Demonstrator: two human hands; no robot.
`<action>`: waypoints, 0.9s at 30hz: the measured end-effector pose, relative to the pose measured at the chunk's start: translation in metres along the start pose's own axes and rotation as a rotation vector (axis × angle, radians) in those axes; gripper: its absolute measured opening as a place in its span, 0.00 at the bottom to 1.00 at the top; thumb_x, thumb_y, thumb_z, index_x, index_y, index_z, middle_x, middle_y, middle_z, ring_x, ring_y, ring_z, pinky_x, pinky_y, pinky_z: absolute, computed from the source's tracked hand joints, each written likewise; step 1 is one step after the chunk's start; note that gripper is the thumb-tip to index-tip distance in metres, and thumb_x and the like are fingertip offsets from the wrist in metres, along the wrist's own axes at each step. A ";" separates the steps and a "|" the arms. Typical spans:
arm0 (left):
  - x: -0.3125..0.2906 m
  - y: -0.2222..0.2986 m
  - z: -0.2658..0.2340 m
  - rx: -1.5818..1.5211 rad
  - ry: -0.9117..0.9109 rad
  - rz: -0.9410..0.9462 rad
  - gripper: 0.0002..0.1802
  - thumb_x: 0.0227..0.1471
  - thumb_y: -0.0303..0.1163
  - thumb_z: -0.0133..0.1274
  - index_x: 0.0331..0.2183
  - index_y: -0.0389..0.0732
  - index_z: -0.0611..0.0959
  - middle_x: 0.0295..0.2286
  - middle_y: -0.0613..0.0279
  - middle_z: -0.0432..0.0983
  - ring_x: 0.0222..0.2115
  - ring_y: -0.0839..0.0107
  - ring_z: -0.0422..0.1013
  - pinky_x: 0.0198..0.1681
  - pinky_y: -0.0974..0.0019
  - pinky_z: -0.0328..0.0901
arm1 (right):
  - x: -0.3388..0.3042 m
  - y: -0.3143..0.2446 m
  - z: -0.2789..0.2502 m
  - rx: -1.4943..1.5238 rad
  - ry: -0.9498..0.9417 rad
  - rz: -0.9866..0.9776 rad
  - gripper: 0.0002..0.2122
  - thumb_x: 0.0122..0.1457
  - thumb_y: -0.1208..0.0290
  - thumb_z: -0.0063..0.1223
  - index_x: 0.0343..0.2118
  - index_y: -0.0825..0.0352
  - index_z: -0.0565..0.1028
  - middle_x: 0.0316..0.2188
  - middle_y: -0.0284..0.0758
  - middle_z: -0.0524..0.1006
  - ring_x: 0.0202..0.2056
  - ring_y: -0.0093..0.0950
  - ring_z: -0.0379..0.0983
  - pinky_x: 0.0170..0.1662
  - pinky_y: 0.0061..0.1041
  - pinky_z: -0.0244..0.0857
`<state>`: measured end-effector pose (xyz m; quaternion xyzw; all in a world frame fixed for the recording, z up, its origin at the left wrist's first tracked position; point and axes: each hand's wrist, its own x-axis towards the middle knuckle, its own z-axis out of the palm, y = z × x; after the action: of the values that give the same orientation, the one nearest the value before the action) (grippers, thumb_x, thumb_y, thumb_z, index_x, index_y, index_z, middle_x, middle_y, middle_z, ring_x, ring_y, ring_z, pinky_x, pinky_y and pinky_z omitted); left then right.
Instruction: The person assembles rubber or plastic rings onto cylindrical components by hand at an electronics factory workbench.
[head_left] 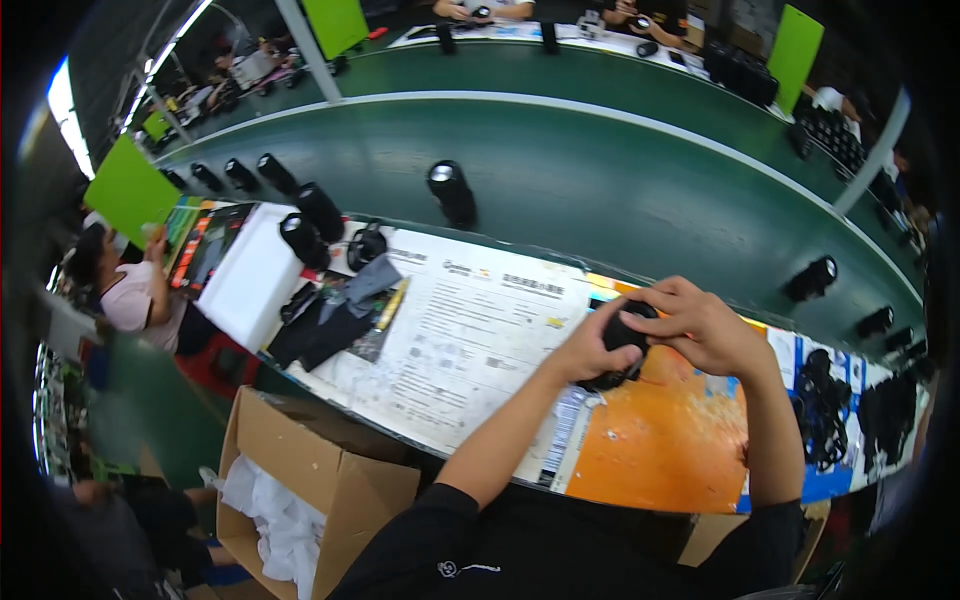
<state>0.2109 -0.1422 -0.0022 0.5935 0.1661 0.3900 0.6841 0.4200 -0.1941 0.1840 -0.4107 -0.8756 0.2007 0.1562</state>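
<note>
In the head view, the left hand [583, 352] is clamped around a black cylindrical device [618, 336], held over the far left part of an orange printed sheet [655, 440] on the desk. The right hand [700, 325] touches the device with bent fingers; whether they grip it or only press cannot be told. Together the hands hide much of the device, and no marking on it can be made out.

Left of the orange sheet, a white printed sheet [470, 330] bears dark headings along its far edge and rows of lines too small to make out. The black shirt [540, 540], cut off by the lower edge, carries a small white printed mark.

On the green conveyor belt [620, 200] stands a black cylinder with a shiny top [452, 193]. The tangled black cables [822, 410] at right blur together. White crumpled wrapping [270, 520] hides the bottom of the cardboard box [370, 505].
</note>
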 end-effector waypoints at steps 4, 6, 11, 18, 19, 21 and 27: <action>-0.001 0.016 -0.001 -0.013 -0.017 -0.053 0.56 0.52 0.44 0.74 0.74 0.37 0.66 0.61 0.52 0.75 0.60 0.64 0.73 0.65 0.61 0.68 | 0.008 -0.006 -0.004 0.030 -0.030 0.048 0.29 0.57 0.85 0.66 0.60 0.50 0.87 0.66 0.35 0.81 0.60 0.44 0.75 0.61 0.39 0.76; -0.001 0.016 -0.003 -0.007 -0.037 -0.049 0.55 0.52 0.45 0.75 0.73 0.38 0.67 0.60 0.53 0.76 0.59 0.65 0.74 0.64 0.61 0.69 | 0.010 -0.006 -0.003 0.021 -0.044 0.038 0.29 0.57 0.85 0.65 0.61 0.50 0.87 0.66 0.35 0.81 0.60 0.44 0.75 0.61 0.39 0.76; 0.002 0.019 -0.004 -0.009 -0.019 -0.100 0.56 0.54 0.51 0.77 0.72 0.37 0.68 0.58 0.53 0.78 0.57 0.65 0.75 0.63 0.61 0.70 | 0.010 -0.006 0.000 -0.012 -0.024 0.031 0.27 0.61 0.84 0.62 0.61 0.53 0.86 0.63 0.36 0.82 0.60 0.44 0.75 0.63 0.37 0.75; -0.002 0.002 -0.006 0.117 0.017 -0.188 0.49 0.53 0.46 0.78 0.68 0.36 0.74 0.59 0.54 0.79 0.60 0.63 0.74 0.65 0.58 0.68 | 0.060 -0.007 0.020 0.045 0.184 0.001 0.13 0.71 0.64 0.60 0.47 0.66 0.90 0.51 0.40 0.89 0.54 0.43 0.81 0.58 0.42 0.77; -0.001 0.002 -0.005 0.133 -0.004 -0.147 0.47 0.53 0.43 0.78 0.67 0.35 0.74 0.60 0.54 0.78 0.61 0.62 0.74 0.66 0.57 0.68 | 0.073 -0.005 0.032 0.090 0.141 0.024 0.14 0.72 0.62 0.59 0.46 0.66 0.90 0.50 0.41 0.89 0.53 0.43 0.82 0.58 0.42 0.77; -0.007 -0.011 -0.002 0.250 0.032 -0.086 0.40 0.54 0.38 0.77 0.63 0.36 0.79 0.58 0.55 0.80 0.60 0.64 0.75 0.65 0.57 0.69 | 0.090 0.000 0.050 0.105 -0.015 0.134 0.17 0.74 0.57 0.55 0.46 0.65 0.90 0.47 0.43 0.89 0.49 0.44 0.84 0.56 0.43 0.77; -0.005 0.000 -0.013 0.134 0.030 -0.153 0.35 0.52 0.36 0.78 0.57 0.36 0.82 0.54 0.56 0.82 0.55 0.65 0.77 0.59 0.59 0.73 | 0.099 0.008 0.059 0.237 0.012 0.172 0.24 0.74 0.51 0.47 0.38 0.65 0.90 0.37 0.47 0.88 0.40 0.49 0.85 0.51 0.45 0.77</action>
<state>0.1988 -0.1375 -0.0065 0.6177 0.2468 0.3332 0.6682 0.3384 -0.1249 0.1393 -0.4639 -0.8064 0.3131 0.1911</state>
